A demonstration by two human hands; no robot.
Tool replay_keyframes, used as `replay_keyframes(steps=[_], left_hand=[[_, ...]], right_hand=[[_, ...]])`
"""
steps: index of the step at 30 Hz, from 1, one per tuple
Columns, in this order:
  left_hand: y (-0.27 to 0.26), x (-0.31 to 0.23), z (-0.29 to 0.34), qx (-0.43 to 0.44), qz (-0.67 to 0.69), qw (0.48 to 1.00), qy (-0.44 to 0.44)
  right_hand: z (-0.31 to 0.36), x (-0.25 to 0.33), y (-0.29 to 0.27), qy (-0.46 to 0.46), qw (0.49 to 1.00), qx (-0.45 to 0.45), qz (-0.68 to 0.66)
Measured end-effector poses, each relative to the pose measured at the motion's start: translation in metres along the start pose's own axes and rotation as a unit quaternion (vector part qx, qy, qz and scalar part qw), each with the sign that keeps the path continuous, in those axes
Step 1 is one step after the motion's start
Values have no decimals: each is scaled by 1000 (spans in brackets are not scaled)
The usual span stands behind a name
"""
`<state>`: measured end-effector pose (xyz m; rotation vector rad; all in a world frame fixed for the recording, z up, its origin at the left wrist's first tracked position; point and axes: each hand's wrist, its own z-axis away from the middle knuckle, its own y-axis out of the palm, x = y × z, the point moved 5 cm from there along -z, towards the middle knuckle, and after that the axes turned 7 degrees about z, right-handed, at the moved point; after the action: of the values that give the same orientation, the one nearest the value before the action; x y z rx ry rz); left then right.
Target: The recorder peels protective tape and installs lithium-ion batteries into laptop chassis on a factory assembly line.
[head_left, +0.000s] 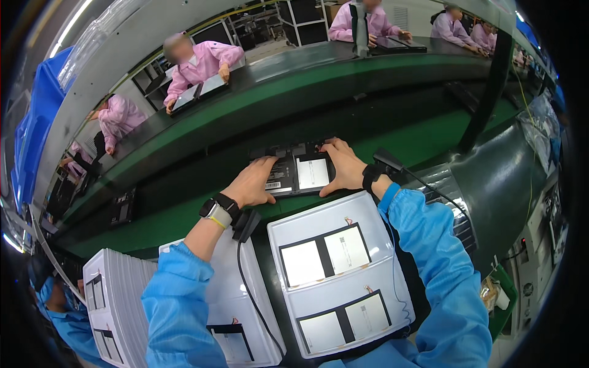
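A dark flat unit lay on the green work surface between the person's two hands. The left hand touched it at nine o'clock and the right hand at three o'clock. On each hand the thumb stood apart from the fingers, thumb toward the near edge; whether either was clamped on the unit could not be told from this angle. A white pack sat in the unit on its three o'clock side, just beside the right hand.

Both ends of the unit were covered by the hands. A small red detail near the right fingertips was perhaps a wire, too small to make out, and the unit's fine print was unreadable.

From the unit, a white tray bearing black-framed pale panels lay toward five o'clock. A second tray lay at seven o'clock, partly hidden by the left sleeve and cut off below. A tray stack stood at eight o'clock. Toward eleven o'clock, a co-worker in pink held a dark-edged panel.
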<state>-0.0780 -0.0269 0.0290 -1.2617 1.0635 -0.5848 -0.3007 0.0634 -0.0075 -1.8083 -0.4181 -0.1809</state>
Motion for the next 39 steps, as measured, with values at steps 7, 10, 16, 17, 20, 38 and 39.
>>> replay_keyframes(steps=[7,10,16,17,20,38,39], left_hand=[[25,24,2,105,-25,994,0],[40,33,4,157,-74,984,-26],[38,17,3,119,-82,989,-28],[37,10,2,124,-105,986,-34],[46,16,3,107,-106,988,-22],[49,39,28,73,-130,983,-106],[48,40,30,75,-124,981,-131]], right_hand=[[3,-1,17,-43,999,9,21],[-1,10,17,-49,993,65,82],[-9,40,37,-148,980,71,112],[-8,42,35,-135,982,74,112],[-11,48,40,-133,980,89,122],[1,61,34,-124,975,69,173],[1,75,21,-111,965,104,215]])
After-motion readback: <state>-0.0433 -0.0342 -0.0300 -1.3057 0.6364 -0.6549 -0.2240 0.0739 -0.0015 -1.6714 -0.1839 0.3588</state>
